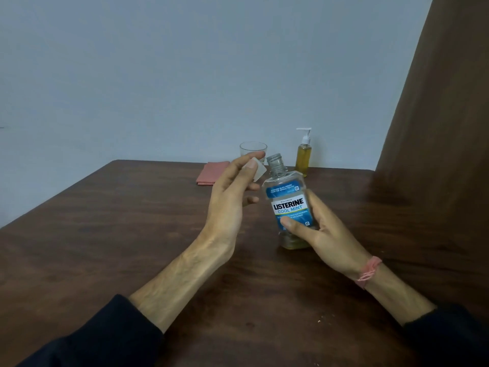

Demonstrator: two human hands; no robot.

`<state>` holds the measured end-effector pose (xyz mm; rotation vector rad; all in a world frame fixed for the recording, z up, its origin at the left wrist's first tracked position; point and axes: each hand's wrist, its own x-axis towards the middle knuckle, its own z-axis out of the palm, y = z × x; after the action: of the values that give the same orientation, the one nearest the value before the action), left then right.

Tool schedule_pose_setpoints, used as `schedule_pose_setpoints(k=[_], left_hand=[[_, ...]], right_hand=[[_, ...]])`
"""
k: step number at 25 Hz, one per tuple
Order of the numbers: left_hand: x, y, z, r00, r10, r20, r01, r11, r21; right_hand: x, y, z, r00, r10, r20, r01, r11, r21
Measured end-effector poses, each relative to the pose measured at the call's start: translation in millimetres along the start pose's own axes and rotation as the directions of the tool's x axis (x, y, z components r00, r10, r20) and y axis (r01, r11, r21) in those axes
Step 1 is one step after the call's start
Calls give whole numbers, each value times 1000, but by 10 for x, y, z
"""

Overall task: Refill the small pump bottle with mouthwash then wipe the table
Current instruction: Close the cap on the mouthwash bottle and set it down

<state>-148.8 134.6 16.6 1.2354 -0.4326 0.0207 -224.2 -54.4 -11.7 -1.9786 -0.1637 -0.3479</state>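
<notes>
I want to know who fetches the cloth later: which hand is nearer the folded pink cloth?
Left. The left hand hovers just right of the pink cloth; the right hand is farther right.

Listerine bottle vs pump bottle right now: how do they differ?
1. The Listerine bottle is gripped by the right hand; the pump bottle stands untouched at the table's far edge.
2. The Listerine bottle's neck is open, its cap pinched in the left hand; the pump bottle has its white pump on.
3. The Listerine bottle carries a blue label; the pump bottle shows none.

Both are clear, holding yellowish liquid.
</notes>
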Motion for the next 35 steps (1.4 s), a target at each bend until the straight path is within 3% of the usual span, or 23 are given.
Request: schedule_pose_setpoints(k=[4, 9, 15, 19, 29, 35], left_hand=[[-15, 42, -30, 993, 53, -104, -59, 997, -54], [-13, 84, -57, 994, 59, -89, -73, 984, -165], [8, 73, -84, 995, 100, -29, -102, 992, -73], [36, 34, -166, 974, 213, 78, -221, 968, 119], [89, 41, -212, 994, 95, 60, -101, 990, 94], [64, 31, -218, 995, 100, -13, -99, 991, 88]], right_hand=[[-64, -96, 27, 999, -30, 32, 31, 999, -9], [-86, -113, 46, 997, -50, 55, 53, 998, -38], [-88, -112, 57, 996, -52, 75, 55, 998, -43], [-82, -110, 59, 995, -53, 83, 57, 997, -50], [-57, -68, 39, 998, -31, 59, 35, 997, -69], [-34, 33, 43, 996, -76, 50, 79, 996, -46]])
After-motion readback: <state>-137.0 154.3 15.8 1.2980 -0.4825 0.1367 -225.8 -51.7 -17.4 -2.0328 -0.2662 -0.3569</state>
